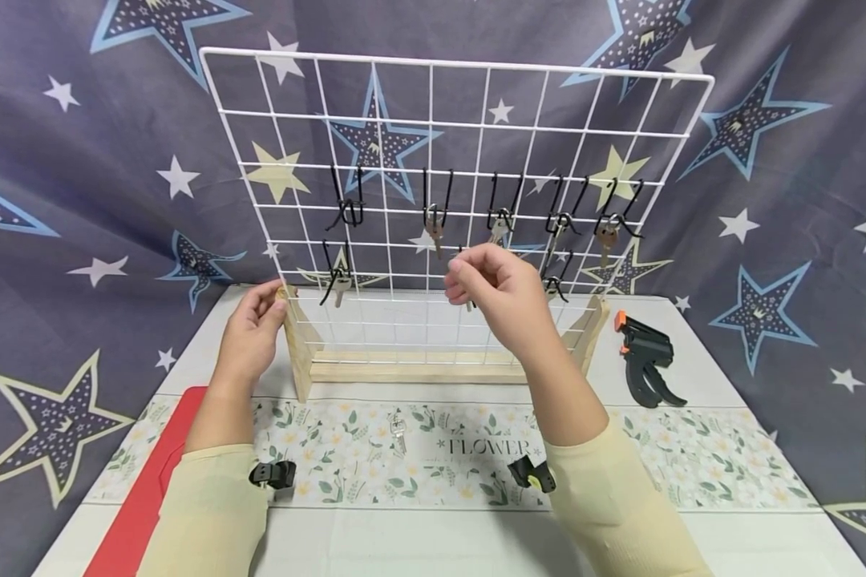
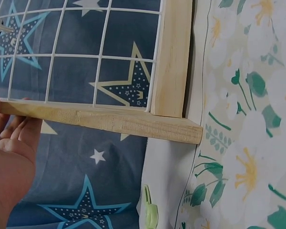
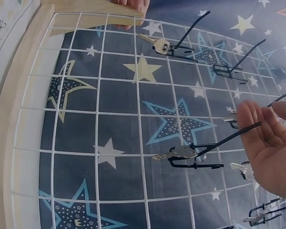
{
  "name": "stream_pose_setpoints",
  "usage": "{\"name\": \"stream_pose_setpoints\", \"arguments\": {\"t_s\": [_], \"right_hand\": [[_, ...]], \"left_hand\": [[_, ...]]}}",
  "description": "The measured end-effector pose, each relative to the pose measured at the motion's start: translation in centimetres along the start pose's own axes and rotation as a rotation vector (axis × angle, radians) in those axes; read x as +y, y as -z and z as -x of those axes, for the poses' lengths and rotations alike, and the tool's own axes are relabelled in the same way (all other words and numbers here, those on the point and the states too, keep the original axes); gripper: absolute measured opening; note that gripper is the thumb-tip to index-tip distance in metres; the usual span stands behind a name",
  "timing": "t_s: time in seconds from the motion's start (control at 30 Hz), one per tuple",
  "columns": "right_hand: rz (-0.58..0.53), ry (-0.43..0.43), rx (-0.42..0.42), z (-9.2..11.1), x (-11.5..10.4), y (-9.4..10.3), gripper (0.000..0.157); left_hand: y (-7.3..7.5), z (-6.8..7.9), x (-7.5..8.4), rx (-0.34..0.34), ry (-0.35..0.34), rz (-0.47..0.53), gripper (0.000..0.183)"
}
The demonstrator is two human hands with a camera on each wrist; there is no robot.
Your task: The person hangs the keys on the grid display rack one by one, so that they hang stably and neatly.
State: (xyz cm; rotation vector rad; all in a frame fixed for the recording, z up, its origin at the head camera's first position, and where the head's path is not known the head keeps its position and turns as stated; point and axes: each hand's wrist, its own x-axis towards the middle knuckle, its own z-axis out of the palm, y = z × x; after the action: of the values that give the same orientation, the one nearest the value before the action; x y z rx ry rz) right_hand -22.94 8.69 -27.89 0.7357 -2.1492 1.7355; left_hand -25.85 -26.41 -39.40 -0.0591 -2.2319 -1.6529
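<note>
A white wire grid stands upright in a wooden stand, with several black hooks on it. Keys hang from most hooks, among them a brass-coloured key and a silver key. My left hand grips the stand's left side piece, thumb on one face and fingers on the other. In front of the grid's middle, my right hand has loosely bent fingers beside a hook and key; I see nothing held in it. It partly hides the lower middle hook.
Another key lies on the flower-patterned mat before the stand. A black clamp with orange tips lies at the right, a red board at the left. Behind hangs a star-patterned cloth.
</note>
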Motion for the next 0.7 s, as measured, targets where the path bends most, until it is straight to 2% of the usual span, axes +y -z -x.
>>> {"name": "stream_pose_setpoints", "arguments": {"t_s": [0.13,0.37,0.5,0.7], "right_hand": [[-0.002,0.048,-0.001,0.8,-0.5,0.2,0.021],[-0.071,0.124,-0.025,2.1,-1.3,0.4,0.015],[-0.103,0.108,-0.064,2.7,-1.5,0.2,0.014],[-0.061,0.066,-0.135,3.7,-0.7,-0.6,0.011]], "left_hand": [[0.1,-0.1,-0.1,0.0,0.005,-0.008,0.043],[0.1,-0.1,0.0,0.003,0.014,-0.022,0.043],[0.1,-0.1,0.0,0.003,0.01,-0.008,0.043],[0.1,-0.1,-0.1,-0.001,0.01,0.001,0.043]]}}
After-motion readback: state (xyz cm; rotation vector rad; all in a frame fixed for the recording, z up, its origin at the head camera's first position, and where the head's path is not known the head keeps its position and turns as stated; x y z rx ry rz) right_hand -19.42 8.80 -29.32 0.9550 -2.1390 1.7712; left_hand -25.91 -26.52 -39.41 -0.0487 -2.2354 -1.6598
